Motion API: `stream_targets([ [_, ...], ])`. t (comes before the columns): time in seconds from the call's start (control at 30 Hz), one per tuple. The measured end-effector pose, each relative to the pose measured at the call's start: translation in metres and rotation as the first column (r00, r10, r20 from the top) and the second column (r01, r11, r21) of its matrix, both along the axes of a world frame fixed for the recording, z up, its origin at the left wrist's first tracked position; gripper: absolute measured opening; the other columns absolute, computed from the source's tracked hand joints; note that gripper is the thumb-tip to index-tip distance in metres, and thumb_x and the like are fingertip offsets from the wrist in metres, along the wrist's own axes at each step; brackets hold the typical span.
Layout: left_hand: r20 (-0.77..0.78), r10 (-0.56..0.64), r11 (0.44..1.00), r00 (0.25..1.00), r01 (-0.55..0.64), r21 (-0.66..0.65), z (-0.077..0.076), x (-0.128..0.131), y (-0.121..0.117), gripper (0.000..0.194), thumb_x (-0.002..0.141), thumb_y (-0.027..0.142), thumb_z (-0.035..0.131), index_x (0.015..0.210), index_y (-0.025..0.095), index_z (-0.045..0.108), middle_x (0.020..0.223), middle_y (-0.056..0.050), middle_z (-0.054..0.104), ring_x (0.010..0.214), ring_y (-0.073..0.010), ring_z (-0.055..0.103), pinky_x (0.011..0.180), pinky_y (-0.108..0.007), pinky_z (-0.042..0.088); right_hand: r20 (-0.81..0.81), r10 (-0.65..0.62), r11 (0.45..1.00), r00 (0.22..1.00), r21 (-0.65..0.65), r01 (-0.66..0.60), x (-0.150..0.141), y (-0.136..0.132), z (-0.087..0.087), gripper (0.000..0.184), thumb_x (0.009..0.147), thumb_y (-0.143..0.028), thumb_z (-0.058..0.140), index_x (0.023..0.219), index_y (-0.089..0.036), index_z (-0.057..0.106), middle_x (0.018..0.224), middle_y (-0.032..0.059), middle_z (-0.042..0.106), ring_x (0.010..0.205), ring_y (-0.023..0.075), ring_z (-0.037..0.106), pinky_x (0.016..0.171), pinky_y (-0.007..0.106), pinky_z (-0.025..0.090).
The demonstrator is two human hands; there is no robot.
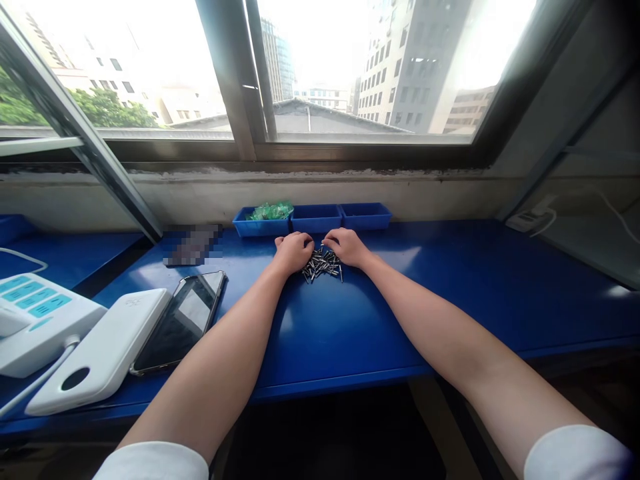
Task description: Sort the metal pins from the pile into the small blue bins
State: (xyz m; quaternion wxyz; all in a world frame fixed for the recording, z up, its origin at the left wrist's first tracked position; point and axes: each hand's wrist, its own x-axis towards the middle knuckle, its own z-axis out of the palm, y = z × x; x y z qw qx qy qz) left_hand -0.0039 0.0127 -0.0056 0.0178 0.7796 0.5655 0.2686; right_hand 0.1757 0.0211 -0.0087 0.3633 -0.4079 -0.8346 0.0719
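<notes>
White sleeves point(153, 461) cross the lower left and lower right corners of the frame, with bare forearms reaching from them to the centre. Just above the centre, a pile of small metal pins point(320, 265) lies loose on the blue tabletop point(330, 333), between and just below the two hands. The left hand point(295, 252), at the pile's left side, is curled with its fingers bent inward; whether it grips a pin cannot be told. The right hand point(345, 247), at the upper right of the pile, has its thumb and fingers drawn together at the pins, and what may be between them is too small to make out. Behind the hands stand three blue bins in a row: the left bin point(260, 227) holds crumpled green translucent material point(271, 211), beside the middle bin point(317, 219) and the right bin point(366, 217). At left, a dark phone-like device point(183, 323) lies beside a white power bank point(103, 350), with a white power strip point(45, 320) at the far left. A pixelated dark patch point(194, 245) sits above the device. Windows point(320, 73) fill the top, showing buildings and, at upper left, green trees.
</notes>
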Motion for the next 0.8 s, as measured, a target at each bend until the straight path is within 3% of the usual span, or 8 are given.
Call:
stream_targets([
  [0.2,0.085,-0.121,0.989,0.989,0.113,0.091,0.0036,0.0017,-0.0055,0.023,0.083,0.031,0.048,0.092,0.023,0.068,0.098,-0.002,0.070,0.097,-0.0215,0.061,0.092,-0.036,0.037,-0.060,-0.087,0.996,0.994,-0.023,0.086,-0.0004,0.0003,0.0014,0.037,0.090,-0.045,0.048,0.071,-0.017,0.064,0.068,0.0043,0.065,0.065,0.0153,0.056,0.062,0.026,0.037],
  [0.4,0.092,-0.249,0.968,0.964,0.243,0.065,0.0039,0.0008,-0.0059,0.021,0.081,0.034,0.054,0.085,0.022,0.070,0.089,-0.002,0.072,0.087,-0.0194,0.064,0.081,-0.030,0.044,-0.074,-0.120,0.993,0.990,-0.020,0.118,-0.0014,-0.0001,0.0017,0.046,0.089,-0.053,0.045,0.068,-0.017,0.063,0.063,0.0042,0.064,0.060,0.0147,0.055,0.059,0.026,0.035],
  [0.63,0.163,-0.296,0.953,0.941,0.280,0.115,0.0021,0.0004,-0.0040,0.024,0.080,0.041,0.058,0.087,0.021,0.069,0.086,-0.001,0.072,0.078,-0.0176,0.064,0.074,-0.028,0.044,-0.059,-0.108,0.994,0.992,-0.032,0.106,-0.0016,0.0008,0.0019,0.053,0.089,-0.057,0.042,0.060,-0.017,0.062,0.066,0.0062,0.067,0.062,0.0148,0.058,0.061,0.026,0.035],
  [0.8,0.140,-0.312,0.946,0.940,0.294,0.134,0.0030,0.0026,-0.0040,0.021,0.084,0.037,0.054,0.083,0.021,0.069,0.082,0.000,0.072,0.074,-0.0163,0.063,0.078,-0.029,0.042,-0.056,-0.103,0.994,0.993,-0.050,0.100,-0.0026,-0.0004,0.0024,0.058,0.088,-0.059,0.039,0.057,-0.016,0.061,0.063,0.0062,0.067,0.061,0.0148,0.058,0.063,0.026,0.036],
])
